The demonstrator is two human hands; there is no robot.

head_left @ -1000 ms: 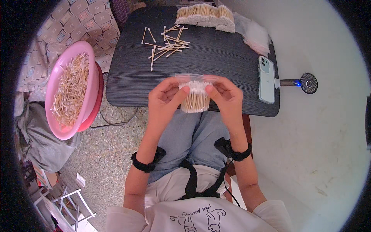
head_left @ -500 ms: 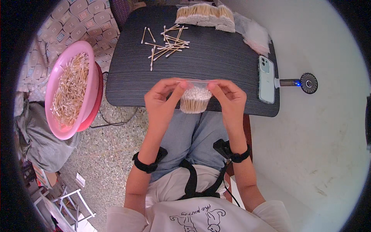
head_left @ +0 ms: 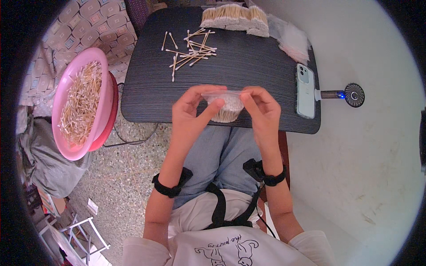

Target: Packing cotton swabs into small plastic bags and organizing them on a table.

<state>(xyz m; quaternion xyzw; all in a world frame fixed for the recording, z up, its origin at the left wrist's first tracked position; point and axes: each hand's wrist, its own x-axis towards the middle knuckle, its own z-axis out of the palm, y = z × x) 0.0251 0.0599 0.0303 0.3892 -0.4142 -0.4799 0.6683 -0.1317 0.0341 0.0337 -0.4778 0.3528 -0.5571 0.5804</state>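
Observation:
Between my two hands, at the near edge of the dark table (head_left: 248, 66), is a clear plastic bag (head_left: 226, 111) packed with cotton swabs, their white tips up. My left hand (head_left: 191, 106) grips the bag's upper left side, its thumb pressed on the front near the top. With thumb and fingers, my right hand (head_left: 262, 108) pinches the top right corner. The bag's top edge runs straight between them. Farther back on the table lie several loose cotton swabs (head_left: 195, 51) in a scattered heap.
Bundled swabs (head_left: 235, 18) line the table's far edge, with empty clear bags (head_left: 293, 43) beside them. A phone (head_left: 305, 91) lies at the right edge, near a small black fan (head_left: 354, 95). To the left, a pink basin (head_left: 105, 88) holds many loose swabs. A pale wall (head_left: 355, 155) bounds the right.
My left hand has moved slightly right and up, its thumb now farther across the bag's front. The bag has tipped and risen a little, showing less of the sticks.

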